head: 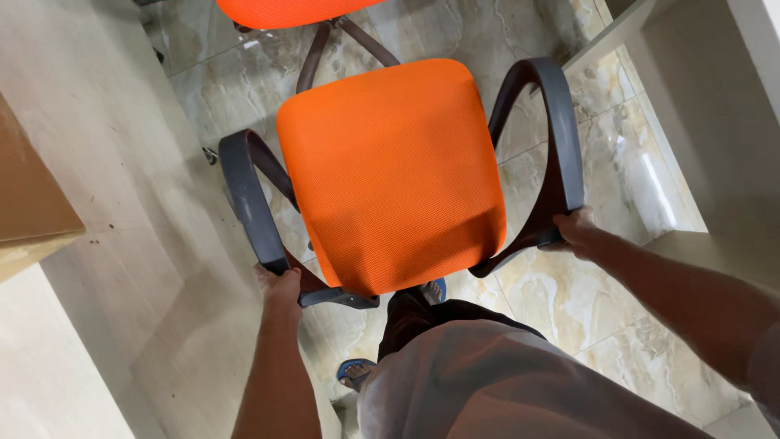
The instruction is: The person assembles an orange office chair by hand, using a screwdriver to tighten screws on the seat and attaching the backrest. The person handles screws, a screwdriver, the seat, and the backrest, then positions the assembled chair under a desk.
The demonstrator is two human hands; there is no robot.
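Note:
An office chair with an orange mesh seat (390,171) stands in front of me on the marble floor. My left hand (280,286) grips the near end of its dark grey left armrest (248,195). My right hand (575,229) grips the near end of the right armrest (561,130). The chair's orange backrest (284,10) shows at the top edge, joined by a dark bracket. Its base and wheels are mostly hidden under the seat.
A pale wooden desk panel (106,203) runs along the left, with a brown cardboard box (28,203) on it. Another pale desk (707,122) stands at the right. Glossy marble tiles (617,301) lie below. My feet in blue sandals (356,372) are just behind the chair.

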